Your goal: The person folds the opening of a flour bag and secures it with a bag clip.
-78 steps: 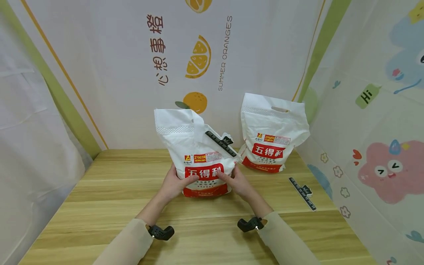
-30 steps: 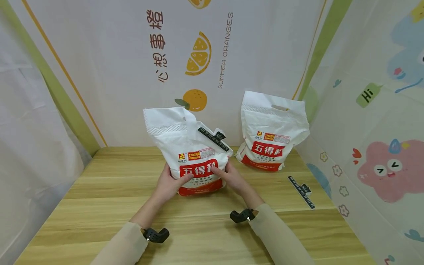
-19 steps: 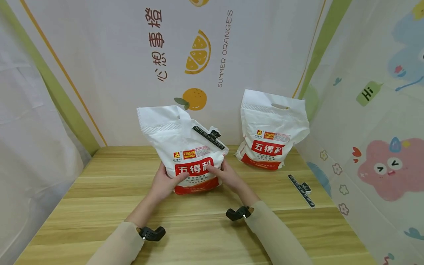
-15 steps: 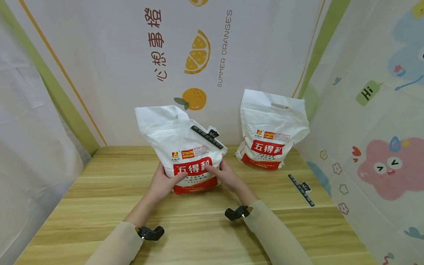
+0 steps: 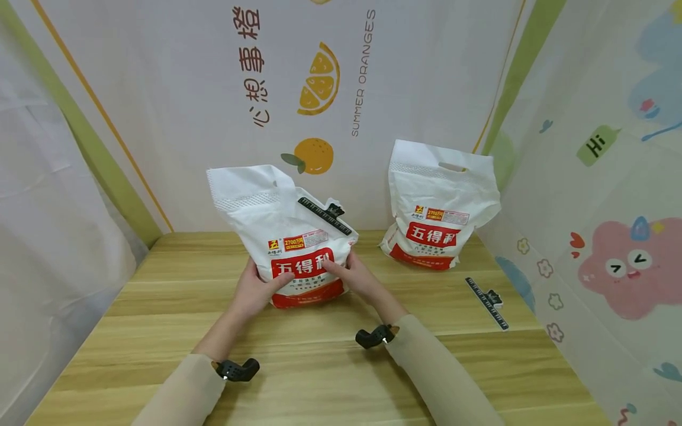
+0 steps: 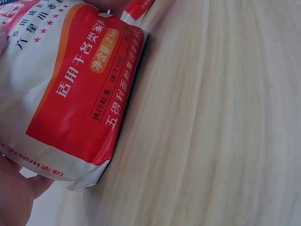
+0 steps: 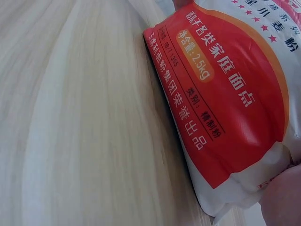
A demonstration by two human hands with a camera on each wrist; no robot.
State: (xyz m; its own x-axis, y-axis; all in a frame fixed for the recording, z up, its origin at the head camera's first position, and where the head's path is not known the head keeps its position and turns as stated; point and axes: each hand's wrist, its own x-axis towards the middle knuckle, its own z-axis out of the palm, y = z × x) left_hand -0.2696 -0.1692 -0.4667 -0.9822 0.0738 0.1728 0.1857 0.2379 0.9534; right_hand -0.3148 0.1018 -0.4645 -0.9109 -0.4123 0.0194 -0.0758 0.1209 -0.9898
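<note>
A white and red flour bag (image 5: 298, 236), marked 2.5kg, is held between both hands in the middle of the table. My left hand (image 5: 258, 288) grips its left side, thumb across the red label. The right hand (image 5: 358, 275) grips the opposite side, its thumb also on the front. A black and white sealing clip (image 5: 324, 215) sits across the bag's upper right corner, where the top is folded over. In the left wrist view the bag's red lower front (image 6: 89, 80) is close over the tabletop. The right wrist view shows the same red panel (image 7: 225, 94) near the wood.
A second flour bag (image 5: 439, 207) with a cut-out handle stands at the back right. Another black and white sealing clip (image 5: 487, 303) lies on the wooden table (image 5: 298, 367) in front of it. Printed curtains hang behind and at both sides.
Both hands have shifted the clipped flour bag leftward, away from the second bag. Its grip by each hand looks the same, and the loose clip stays on the table.
</note>
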